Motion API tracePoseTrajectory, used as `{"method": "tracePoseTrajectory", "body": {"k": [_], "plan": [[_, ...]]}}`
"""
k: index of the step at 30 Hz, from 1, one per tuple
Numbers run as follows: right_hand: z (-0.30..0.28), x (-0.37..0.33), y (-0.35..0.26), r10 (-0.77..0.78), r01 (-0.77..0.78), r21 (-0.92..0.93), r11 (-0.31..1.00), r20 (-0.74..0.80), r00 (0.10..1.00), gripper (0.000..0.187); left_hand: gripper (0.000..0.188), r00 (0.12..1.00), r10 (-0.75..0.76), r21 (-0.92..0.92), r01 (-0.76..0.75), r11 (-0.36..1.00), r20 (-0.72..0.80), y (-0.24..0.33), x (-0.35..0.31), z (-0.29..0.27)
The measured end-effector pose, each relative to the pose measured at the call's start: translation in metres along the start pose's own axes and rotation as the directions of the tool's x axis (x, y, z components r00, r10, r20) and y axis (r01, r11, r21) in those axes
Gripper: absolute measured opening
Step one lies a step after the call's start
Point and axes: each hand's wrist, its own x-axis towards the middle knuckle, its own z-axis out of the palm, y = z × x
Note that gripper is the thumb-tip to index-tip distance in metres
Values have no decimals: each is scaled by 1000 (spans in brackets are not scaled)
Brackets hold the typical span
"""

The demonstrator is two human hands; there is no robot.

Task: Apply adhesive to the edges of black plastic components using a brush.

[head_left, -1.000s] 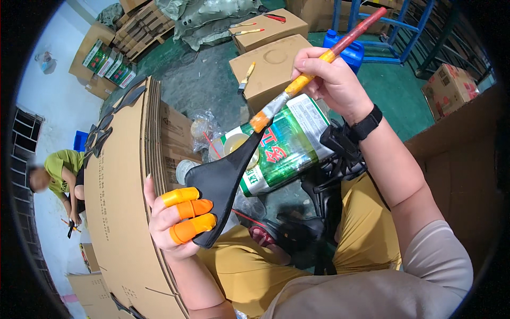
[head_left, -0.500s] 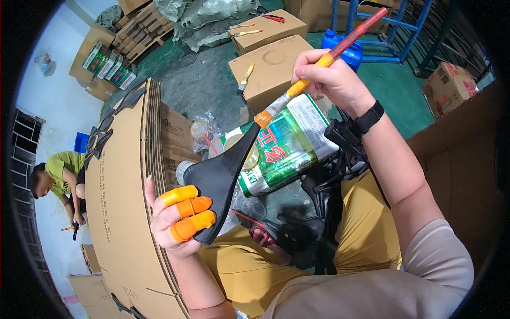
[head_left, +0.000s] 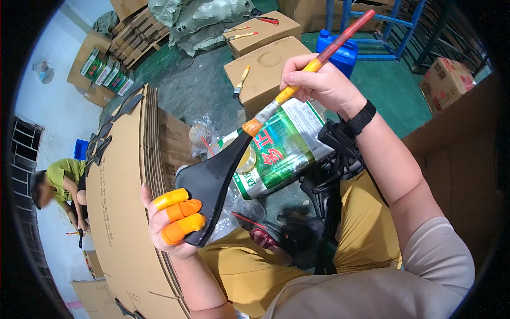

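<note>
My left hand [head_left: 172, 220], with orange and yellow finger covers on several fingers, grips the wide end of a flat black leather-like piece [head_left: 210, 183]. The piece tapers to a narrow tip pointing up and right. In my right hand [head_left: 329, 87] is a paintbrush [head_left: 287, 94] with a red and yellow handle, tilted down to the left. Its orange-stained bristles touch the black piece's narrow tip. Behind and below the brush lies a green and white metal can [head_left: 289, 151], partly hidden by the piece.
A tall stack of flat cardboard [head_left: 119, 202] stands at my left, with several black pieces [head_left: 98, 141] along its far edge. Ahead, a carton [head_left: 265, 69] carries another brush [head_left: 241, 81]. Beyond are a blue jug [head_left: 340, 53] and blue rack. A person [head_left: 66, 181] crouches at far left.
Both hands have shifted slightly left and down, carrying the black piece and the paintbrush along. The bristles are still at the narrow tip. The whole view has drifted a little.
</note>
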Motion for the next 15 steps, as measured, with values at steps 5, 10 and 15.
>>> {"method": "tracePoseTrajectory", "body": {"k": [5, 10, 15], "plan": [[-20, 0, 0, -52, 36, -146, 989, -111, 992, 16, 18, 1000, -21, -28, 21, 999, -18, -11, -3, -1], [-22, -4, -12, -120, 105, -78, 991, -230, 966, 13, 20, 997, -55, -66, 51, 996, -47, -19, -4, 0], [8, -7, -20, -85, 90, 56, 994, -83, 993, 14, 21, 996, -70, -95, 65, 993, -57, -18, -4, 5]]}}
